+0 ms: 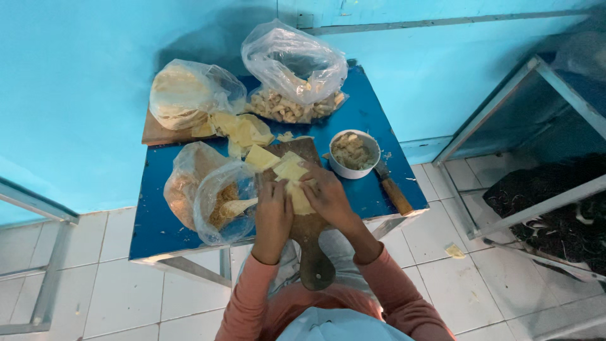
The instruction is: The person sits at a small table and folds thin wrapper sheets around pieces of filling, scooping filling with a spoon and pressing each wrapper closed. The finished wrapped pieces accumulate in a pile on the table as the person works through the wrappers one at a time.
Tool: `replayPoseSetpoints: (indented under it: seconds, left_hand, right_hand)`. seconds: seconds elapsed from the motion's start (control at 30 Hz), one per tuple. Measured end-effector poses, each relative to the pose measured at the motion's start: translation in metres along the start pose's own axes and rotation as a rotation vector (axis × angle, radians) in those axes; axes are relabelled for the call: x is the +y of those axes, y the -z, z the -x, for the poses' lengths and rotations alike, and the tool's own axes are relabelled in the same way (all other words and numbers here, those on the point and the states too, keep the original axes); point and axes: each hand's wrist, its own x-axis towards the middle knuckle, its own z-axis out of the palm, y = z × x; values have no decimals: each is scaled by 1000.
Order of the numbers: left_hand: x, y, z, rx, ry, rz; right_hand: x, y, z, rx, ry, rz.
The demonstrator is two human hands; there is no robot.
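Closest to us, our pink sleeves [252, 297] reach forward over the handle of a wooden cutting board [314, 252], which juts past the near edge of a small blue table [151, 221]. Our left hand [273, 215] and right hand [328, 199] meet over the board, both with fingers curled down onto a pale yellow dough sheet [297, 192] that lies on the wood; the left presses its near-left part, the right covers its right side, and we cannot tell whether either hand truly pinches it or only presses. More cut yellow squares [278, 161] lie on the far end of the board, and a loose pile of the same sheets [240, 129] sits beyond them.

Just left of our left hand stands an open clear bag [218, 202] with brownish filling and a pale spoon [237, 206] inside. Right of the board sits a white bowl [353, 153] of filling, with a wooden-handled knife [392, 192] beside it. At the back, one plastic bag [183, 95] holds stacked round wrappers and another bag [293, 72] holds pale folded pieces. A yellow scrap [454, 251] lies on the white floor tiles [126, 297].
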Motion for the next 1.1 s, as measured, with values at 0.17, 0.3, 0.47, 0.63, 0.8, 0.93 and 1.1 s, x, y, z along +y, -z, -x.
replayPoseSetpoints:
  seconds: [0.17, 0.3, 0.47, 0.63, 0.8, 0.93, 1.1]
  left_hand:
    - [2, 3, -2, -20, 10, -22]
    - [12, 5, -4, 43, 14, 71]
    - [26, 11, -3, 73, 52, 222]
    - [28, 23, 5, 78, 74, 202]
    - [26, 35, 12, 110, 78, 225]
    - [27, 37, 14, 123, 63, 200]
    - [32, 39, 21, 108, 3, 185]
  right_hand:
    - [23, 2, 0, 56, -453, -522]
    - [32, 7, 5, 23, -550, -832]
    - [13, 10, 24, -35, -585, -966]
    - [9, 26, 7, -158, -462, -740]
    - [34, 69, -79, -243, -413, -165]
    - [30, 73, -124, 141, -138, -265]
    - [1, 37, -101, 32, -56, -178]
